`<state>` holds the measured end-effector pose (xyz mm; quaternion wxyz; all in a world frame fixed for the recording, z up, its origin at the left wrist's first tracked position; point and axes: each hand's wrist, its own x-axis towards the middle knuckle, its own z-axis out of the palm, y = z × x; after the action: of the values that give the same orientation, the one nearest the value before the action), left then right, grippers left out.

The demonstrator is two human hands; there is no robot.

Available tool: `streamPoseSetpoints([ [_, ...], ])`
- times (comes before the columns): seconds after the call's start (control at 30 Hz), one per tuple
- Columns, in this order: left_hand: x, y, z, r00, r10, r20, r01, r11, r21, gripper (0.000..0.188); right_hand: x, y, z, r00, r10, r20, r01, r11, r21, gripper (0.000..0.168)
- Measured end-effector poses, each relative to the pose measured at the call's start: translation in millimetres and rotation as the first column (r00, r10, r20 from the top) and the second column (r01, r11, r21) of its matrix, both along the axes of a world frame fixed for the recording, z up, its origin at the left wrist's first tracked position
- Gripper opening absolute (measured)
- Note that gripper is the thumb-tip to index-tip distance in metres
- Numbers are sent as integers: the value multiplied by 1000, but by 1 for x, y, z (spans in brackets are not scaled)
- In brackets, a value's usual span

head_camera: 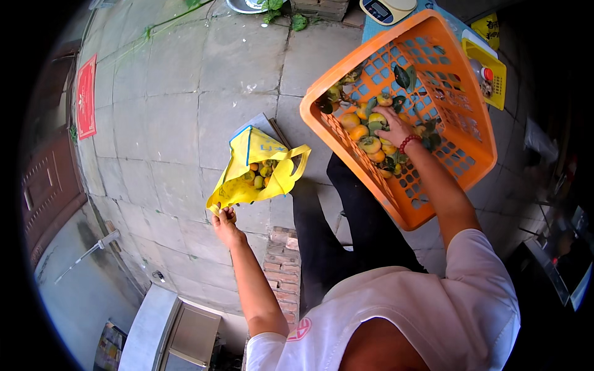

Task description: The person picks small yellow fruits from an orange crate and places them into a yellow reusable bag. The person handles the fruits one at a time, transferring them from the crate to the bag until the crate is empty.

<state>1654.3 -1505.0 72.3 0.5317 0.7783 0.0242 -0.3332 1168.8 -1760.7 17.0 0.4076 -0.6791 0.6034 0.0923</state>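
My left hand (226, 222) pinches the rim of a yellow fabric bag (236, 157), whose mouth gapes towards me with orange and green persimmons (261, 175) inside. To the right, a large orange plastic basket (394, 32) with lattice walls stands tilted in view. Within it lie several persimmons (358, 133) with green leaves and stems. My right hand (393, 126), with a red bead bracelet at the wrist, reaches into the basket and rests on the fruit. Its fingertips are partly hidden among fruit and leaves, so a grip on any one persimmon cannot be told.
A kitchen scale (389, 10) stands on a blue cloth beyond the basket. At the right, a yellow plastic basket (499, 83) holds a bottle with a red cap. Below the bag is a brick ledge (282, 273) beside my legs. A metal basin (246, 5) sits at the top edge.
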Motion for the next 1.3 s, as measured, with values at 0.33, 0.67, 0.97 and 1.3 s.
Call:
streamPoseSetpoints([
  [0.33, 26, 18, -3, 995, -12, -100, -1, 991, -135, 27, -23, 12, 27, 316, -859, 402, 845, 447, 292, 63],
  [0.67, 50, 19, 28, 950, -259, -174, 221, 952, -210, 34, 138, 67, 186, -27, -767, 641, 31, 640, 768, 61],
  [0.97, 54, 19, 39, 882, -461, -96, 447, 884, -141, 57, 365, 135, -47, 517, -854, 56, 288, 234, 929, 68],
  [1.3, 68, 21, 48, 895, -436, -93, 429, 899, -87, 50, 343, 128, 16, 565, -499, 657, -22, 787, 616, 28],
])
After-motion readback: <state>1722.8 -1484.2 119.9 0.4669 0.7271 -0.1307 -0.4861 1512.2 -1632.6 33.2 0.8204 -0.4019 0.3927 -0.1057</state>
